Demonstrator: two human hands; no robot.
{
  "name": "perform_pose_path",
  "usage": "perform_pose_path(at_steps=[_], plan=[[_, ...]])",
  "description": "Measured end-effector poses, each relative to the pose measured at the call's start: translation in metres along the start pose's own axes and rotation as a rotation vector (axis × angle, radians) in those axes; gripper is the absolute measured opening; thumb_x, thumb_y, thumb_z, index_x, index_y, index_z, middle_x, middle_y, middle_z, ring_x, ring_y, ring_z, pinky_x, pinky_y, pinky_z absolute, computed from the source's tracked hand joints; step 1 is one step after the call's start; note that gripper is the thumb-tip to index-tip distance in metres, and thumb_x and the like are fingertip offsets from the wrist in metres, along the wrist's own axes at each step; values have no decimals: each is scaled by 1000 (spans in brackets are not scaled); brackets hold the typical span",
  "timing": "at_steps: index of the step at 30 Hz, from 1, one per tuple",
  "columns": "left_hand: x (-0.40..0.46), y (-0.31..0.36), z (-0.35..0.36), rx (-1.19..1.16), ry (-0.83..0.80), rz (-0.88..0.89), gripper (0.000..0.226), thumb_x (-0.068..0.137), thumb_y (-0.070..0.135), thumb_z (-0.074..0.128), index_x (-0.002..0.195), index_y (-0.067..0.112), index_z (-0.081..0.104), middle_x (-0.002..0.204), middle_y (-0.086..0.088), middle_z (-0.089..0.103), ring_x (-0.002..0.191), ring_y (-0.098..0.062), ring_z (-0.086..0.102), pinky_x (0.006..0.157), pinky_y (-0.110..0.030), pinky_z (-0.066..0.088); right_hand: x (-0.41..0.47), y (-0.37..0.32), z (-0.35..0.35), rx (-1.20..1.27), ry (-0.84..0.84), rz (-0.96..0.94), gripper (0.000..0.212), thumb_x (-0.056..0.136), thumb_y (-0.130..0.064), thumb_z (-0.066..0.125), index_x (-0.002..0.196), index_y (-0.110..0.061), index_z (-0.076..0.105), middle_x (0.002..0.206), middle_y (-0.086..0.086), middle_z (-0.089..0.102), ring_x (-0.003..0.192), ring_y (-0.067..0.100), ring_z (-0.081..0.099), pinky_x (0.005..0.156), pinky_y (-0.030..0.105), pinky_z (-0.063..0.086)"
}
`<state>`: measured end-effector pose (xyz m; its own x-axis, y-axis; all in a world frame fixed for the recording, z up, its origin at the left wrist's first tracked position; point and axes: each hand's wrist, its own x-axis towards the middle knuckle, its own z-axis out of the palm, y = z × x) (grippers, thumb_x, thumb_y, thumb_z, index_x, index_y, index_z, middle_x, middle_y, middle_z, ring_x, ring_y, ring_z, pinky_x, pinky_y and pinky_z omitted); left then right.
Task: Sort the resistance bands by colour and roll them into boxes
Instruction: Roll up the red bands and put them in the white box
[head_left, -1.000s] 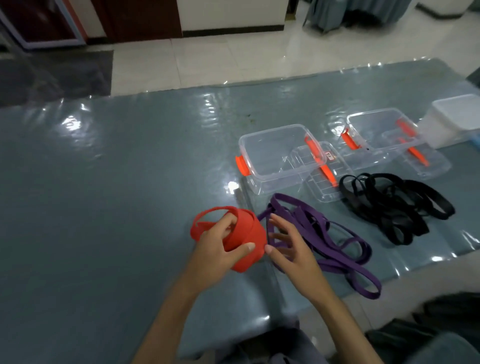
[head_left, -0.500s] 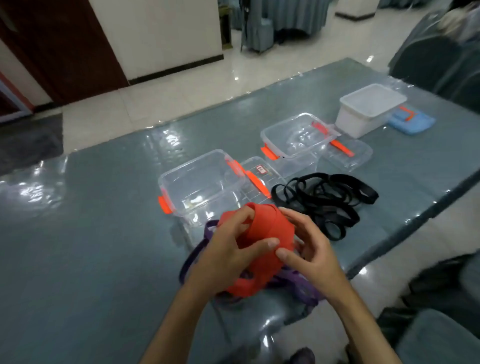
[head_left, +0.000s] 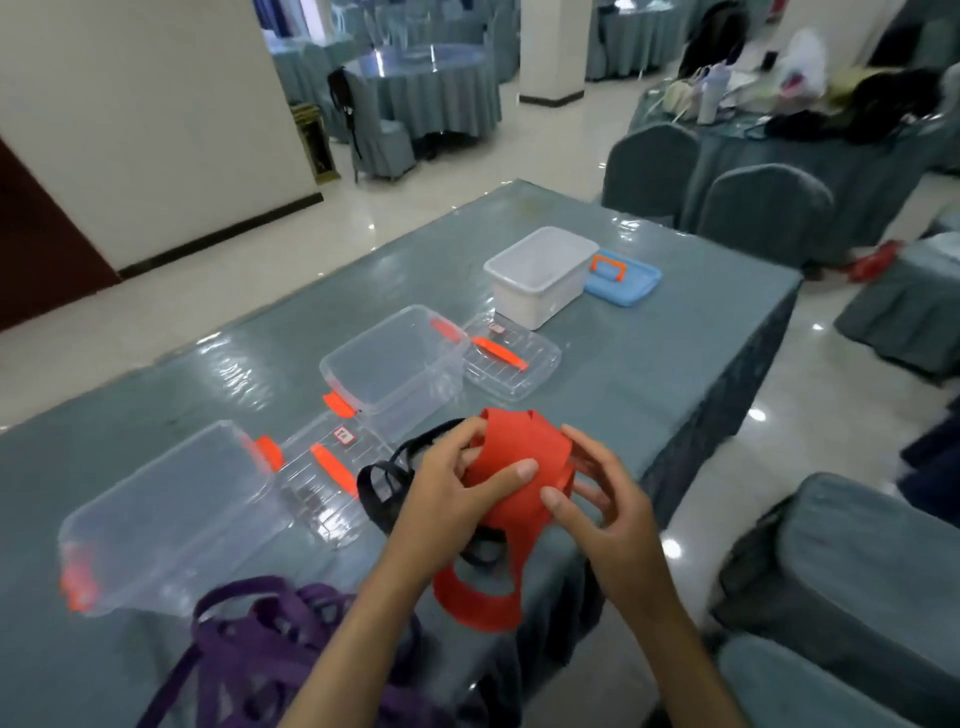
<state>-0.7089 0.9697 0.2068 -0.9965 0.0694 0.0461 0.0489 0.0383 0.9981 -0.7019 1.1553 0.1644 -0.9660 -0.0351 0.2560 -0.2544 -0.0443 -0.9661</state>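
Both hands clamp the red band roll (head_left: 519, 467) above the table's right edge: left hand (head_left: 447, 499) with thumb across the front, right hand (head_left: 597, 499) cupping the side, a loose tail dangling. Soft, springy rubber (it'll likely uncoil if released), so pinch across the wraps. Boxes sit open.

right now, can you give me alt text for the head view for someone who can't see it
Two bare hands, left hand and right hand, grip a partly rolled red resistance band above a grey-blue table. Behind stand two empty clear plastic boxes and a white plastic box; purple bands lie nearest.
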Motion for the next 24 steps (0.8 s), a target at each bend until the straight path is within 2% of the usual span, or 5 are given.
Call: perform_pose_path(at_steps=[5, 9, 14, 20, 24], plan=[[68, -5, 65, 8, -21, -3, 34, 80, 27, 88, 110, 18, 73, 99, -11, 81, 92, -26, 78, 84, -51, 64, 42, 17, -67, -9, 102, 48, 55, 84, -29, 82, 136, -33, 65, 126, -8, 75, 115, 11, 72, 92, 24, 58], [124, -15, 107, 8, -12, 28, 47, 77, 39, 87, 111, 10, 71, 99, -16, 78, 93, -31, 77, 88, -57, 61, 89, 34, -113, -60, 145, 83, 56, 82, -49, 83, 134, -42, 66, 125, -5, 74, 115, 15, 72, 96, 36, 60], [207, -35, 138, -48, 3, -23, 29, 85, 28, 85, 109, 19, 73, 99, -8, 80, 97, -30, 78, 89, -58, 62, 166, 67, -158, -134, 108, 102, 63, 82, -59, 81, 137, -34, 65, 134, -2, 70, 125, 20, 67, 106, 54, 53], [299, -50, 168, -109, 96, -92, 34, 84, 34, 84, 114, 21, 73, 105, -6, 81, 102, -31, 77, 94, -59, 59, 269, 86, -199, -205, 9, 140, 58, 81, -52, 82, 135, -38, 67, 129, -7, 73, 123, 15, 67, 101, 41, 56], [348, -57, 188, -96, 112, -108, 26, 91, 24, 81, 114, 21, 71, 104, 0, 81, 99, -20, 78, 90, -39, 62, 325, 102, -225, -172, -57, 162, 54, 80, -42, 81, 132, -40, 68, 123, -6, 75, 116, 13, 71, 93, 27, 58]])
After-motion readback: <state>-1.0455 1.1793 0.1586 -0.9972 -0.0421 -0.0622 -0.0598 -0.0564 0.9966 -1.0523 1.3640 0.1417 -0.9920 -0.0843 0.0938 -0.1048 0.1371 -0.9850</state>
